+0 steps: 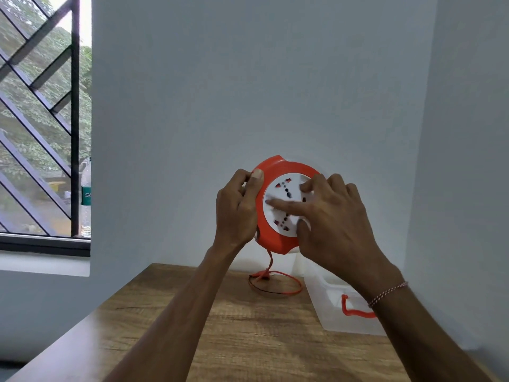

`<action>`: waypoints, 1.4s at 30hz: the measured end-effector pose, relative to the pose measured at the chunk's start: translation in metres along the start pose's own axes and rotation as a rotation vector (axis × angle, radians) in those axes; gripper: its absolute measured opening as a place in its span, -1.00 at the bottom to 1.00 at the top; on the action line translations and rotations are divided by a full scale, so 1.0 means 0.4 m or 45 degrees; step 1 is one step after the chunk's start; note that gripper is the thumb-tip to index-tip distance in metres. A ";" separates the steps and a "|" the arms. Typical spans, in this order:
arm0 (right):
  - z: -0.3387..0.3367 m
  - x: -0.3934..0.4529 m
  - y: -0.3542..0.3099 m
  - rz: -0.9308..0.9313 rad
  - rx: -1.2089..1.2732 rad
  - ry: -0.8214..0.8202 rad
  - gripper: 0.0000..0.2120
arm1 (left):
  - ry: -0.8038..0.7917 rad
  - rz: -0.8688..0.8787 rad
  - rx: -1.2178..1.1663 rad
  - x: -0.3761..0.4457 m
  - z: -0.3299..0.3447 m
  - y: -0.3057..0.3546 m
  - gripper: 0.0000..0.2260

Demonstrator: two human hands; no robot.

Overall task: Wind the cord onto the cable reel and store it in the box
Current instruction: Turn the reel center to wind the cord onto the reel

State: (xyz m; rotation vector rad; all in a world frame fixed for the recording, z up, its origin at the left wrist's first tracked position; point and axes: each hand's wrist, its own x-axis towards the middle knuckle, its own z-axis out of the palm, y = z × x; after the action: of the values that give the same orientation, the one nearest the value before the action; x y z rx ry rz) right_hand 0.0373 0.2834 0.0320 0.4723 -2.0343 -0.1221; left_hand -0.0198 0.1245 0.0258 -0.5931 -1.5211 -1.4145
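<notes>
Cable reel point(272, 216) between both hands' grip.

a plain corner with a window on your left.
you face pale grey walls point(248, 78) meeting at the right; a wooden table point(220, 340) stands below, and daylight enters through the window point(41, 119) with its dark diagonal bars point(35, 139).

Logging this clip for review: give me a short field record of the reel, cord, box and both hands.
reel: orange cable reel held upright in the air above the table
left hand: grips reel's left rim
right hand: fingers on white socket face
cord: hangs down, loose loop on table
box: clear, open, right of cord
</notes>
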 end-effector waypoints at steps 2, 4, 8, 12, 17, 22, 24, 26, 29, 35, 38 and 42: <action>0.007 0.000 0.006 0.057 0.023 0.073 -0.42 | -0.002 -0.010 -0.031 0.001 -0.002 0.000 -0.79; 0.010 0.001 0.006 0.130 0.094 0.141 -0.42 | 0.005 -0.008 -0.046 0.001 0.000 0.004 -0.80; 0.005 0.001 -0.011 0.227 0.208 0.175 -0.35 | 0.011 0.010 0.006 -0.001 0.005 0.008 -0.83; -0.002 0.004 -0.017 0.310 0.333 0.221 -0.28 | -0.003 -0.001 0.021 -0.004 0.006 0.010 -0.85; 0.003 0.010 0.005 0.150 0.247 0.336 -0.53 | 0.019 -0.045 0.021 -0.003 0.003 0.006 -0.81; 0.010 0.018 0.026 0.022 0.244 0.261 -0.81 | 0.015 -0.072 0.029 -0.002 0.002 0.003 -0.81; 0.005 0.017 0.025 -0.010 0.255 0.091 -0.69 | 0.014 -0.070 0.035 -0.002 0.002 0.002 -0.82; -0.001 0.016 0.018 -0.048 0.194 -0.061 -0.54 | 0.012 -0.063 0.038 -0.001 0.001 0.001 -0.81; -0.010 0.014 0.007 -0.075 0.121 -0.154 -0.40 | 0.005 -0.049 0.029 -0.003 0.003 0.002 -0.81; 0.002 -0.001 0.018 -0.057 0.031 0.067 -0.42 | 0.001 -0.073 0.016 -0.006 0.006 -0.002 -0.78; 0.008 0.001 0.023 0.066 0.064 0.162 -0.45 | 0.000 -0.095 -0.038 -0.008 0.008 -0.003 -0.71; 0.012 0.006 0.012 0.177 0.191 0.234 -0.30 | -0.001 -0.073 -0.021 -0.006 0.010 -0.001 -0.72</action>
State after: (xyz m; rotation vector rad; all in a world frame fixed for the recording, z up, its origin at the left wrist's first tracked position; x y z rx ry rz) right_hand 0.0308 0.2864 0.0329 0.4179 -1.8957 0.1545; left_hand -0.0202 0.1288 0.0240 -0.5642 -1.5394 -1.4718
